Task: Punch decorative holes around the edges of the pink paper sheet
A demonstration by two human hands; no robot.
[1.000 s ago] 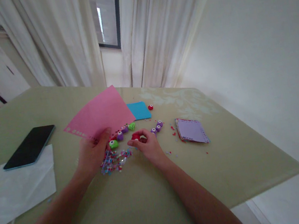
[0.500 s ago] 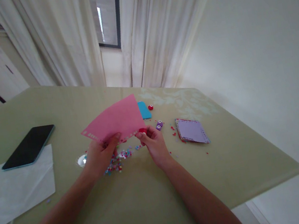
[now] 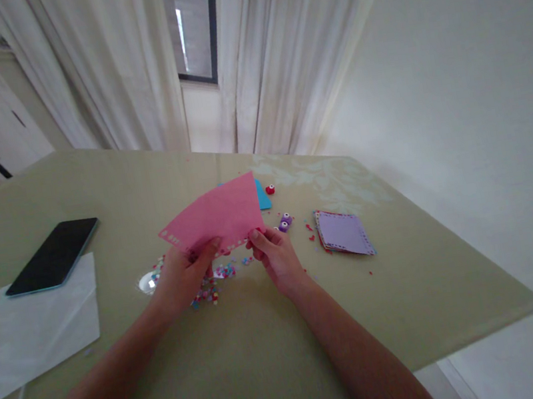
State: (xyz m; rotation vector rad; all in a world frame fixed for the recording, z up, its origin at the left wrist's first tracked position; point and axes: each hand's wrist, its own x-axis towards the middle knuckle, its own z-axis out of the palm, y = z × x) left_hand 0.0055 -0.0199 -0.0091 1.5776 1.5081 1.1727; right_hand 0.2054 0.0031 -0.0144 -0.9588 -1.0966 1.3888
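My left hand [image 3: 185, 276] pinches the near edge of a pink paper sheet [image 3: 218, 215] and holds it lifted and tilted above the table. A row of punched holes runs along the sheet's left edge. At the sheet's right lower corner my right hand [image 3: 275, 257] is closed round something small that the paper hides. Under both hands lies a scatter of coloured paper bits [image 3: 210, 288]. Purple punches [image 3: 285, 222] sit just beyond my right hand.
A stack of lilac and pink punched sheets [image 3: 344, 233] lies to the right, a blue sheet [image 3: 262, 195] and a small red punch [image 3: 270, 189] behind. A black phone [image 3: 53, 255] and white paper [image 3: 38, 326] lie at the left. The table's edge [image 3: 470, 336] runs near right.
My right hand picked up a red punch from the table and brought it to the pink sheet's corner. My left hand swung the sheet rightward and held it up before me.
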